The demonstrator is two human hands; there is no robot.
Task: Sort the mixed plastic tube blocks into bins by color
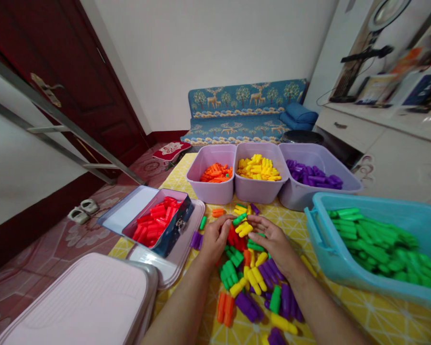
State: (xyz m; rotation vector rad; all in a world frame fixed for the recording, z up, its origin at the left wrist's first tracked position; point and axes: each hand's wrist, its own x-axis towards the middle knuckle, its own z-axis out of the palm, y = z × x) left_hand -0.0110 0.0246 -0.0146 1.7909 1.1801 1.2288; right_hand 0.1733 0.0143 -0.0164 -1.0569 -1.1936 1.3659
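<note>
Both hands are over a mixed pile of coloured plastic pieces on the yellow patterned tablecloth (366, 314). My left hand (216, 235) has its thumb and fingers close together at the left end of a green piece (239, 219). My right hand (273, 237) reaches the same green piece with its fingertips, its thumb apart beside some yellow pieces (243, 229). Below and between the hands lie red pieces (237, 239), green pieces (229, 274), purple pieces (249, 306), yellow pieces (255, 280) and orange pieces (225, 309).
Behind the pile stand lilac bins of orange (211, 190), yellow (260, 189) and purple pieces (298, 194). A blue tub (362, 270) of green pieces is at right. At left are a box (168, 239) of red pieces and stacked lids (79, 302).
</note>
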